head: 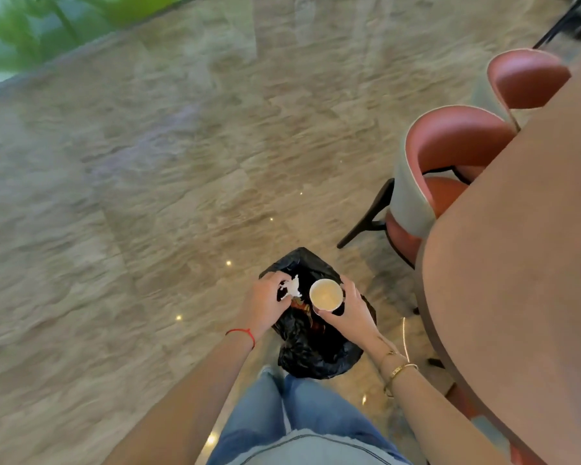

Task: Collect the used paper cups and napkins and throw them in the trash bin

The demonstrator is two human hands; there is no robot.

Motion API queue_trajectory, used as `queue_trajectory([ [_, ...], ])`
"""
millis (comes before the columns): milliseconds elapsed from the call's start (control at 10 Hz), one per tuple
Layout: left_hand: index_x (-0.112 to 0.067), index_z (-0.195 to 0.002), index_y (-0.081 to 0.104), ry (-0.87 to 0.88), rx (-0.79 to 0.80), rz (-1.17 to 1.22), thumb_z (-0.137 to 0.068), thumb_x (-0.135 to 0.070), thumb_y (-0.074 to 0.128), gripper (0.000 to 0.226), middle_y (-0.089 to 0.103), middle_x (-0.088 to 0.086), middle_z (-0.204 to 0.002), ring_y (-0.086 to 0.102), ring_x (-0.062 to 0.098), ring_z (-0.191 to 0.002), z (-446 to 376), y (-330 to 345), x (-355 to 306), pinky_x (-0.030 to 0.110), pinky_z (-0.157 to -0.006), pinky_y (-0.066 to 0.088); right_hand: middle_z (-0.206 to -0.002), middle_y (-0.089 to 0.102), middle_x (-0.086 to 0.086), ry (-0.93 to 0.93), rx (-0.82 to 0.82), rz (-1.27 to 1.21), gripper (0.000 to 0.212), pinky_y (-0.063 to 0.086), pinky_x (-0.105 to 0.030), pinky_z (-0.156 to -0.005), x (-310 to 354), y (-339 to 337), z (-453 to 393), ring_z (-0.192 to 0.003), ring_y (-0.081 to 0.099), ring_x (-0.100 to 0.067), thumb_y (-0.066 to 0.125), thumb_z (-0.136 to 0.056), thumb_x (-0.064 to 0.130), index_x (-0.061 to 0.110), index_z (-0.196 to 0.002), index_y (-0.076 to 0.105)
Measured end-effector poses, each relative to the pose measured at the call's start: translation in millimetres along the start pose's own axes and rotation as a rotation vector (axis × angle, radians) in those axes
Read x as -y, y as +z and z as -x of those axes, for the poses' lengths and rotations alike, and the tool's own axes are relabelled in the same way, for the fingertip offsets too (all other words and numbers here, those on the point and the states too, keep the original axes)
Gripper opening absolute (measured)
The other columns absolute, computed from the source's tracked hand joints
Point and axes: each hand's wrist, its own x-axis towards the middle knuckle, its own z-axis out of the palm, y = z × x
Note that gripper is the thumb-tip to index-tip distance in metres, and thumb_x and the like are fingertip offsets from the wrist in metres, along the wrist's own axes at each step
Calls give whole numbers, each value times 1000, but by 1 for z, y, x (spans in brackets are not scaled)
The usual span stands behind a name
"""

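A trash bin lined with a black bag (pixel 316 350) stands on the floor just in front of my legs. My left hand (pixel 265 303) holds a crumpled white napkin (pixel 291 287) over the bin's opening. My right hand (pixel 351 308) grips an upright white paper cup (pixel 326 294), its empty pale inside facing up, also above the bin. Some dark trash with orange bits lies inside the bag below the hands.
A brown table (pixel 524 263) fills the right side. Two red-cushioned chairs (pixel 446 169) (pixel 527 78) are tucked against its far edge. Polished stone floor (pixel 131 196) spreads to the left, with blurred green plants (pixel 31 25) at the top left.
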Motion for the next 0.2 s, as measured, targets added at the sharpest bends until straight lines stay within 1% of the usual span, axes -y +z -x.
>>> queue_trajectory([
  [100,-21,-131,54,7,73,2,-90,-29,64,43,57,-2,-133,55,16,-120,-18,2,14,25,-94,44,-155,27,-8,93,52,8,98,32,-36,-109,-8,5,-15,-140,31,-25,76,-78,40,16,-152,16],
  [200,-24,-131,52,1,81,-2,-91,-31,62,42,57,-1,-133,59,15,-107,-31,-4,24,24,-85,47,-151,35,-6,96,-21,14,81,34,-35,-108,-6,3,-19,-137,36,-23,69,-83,41,19,-149,26],
])
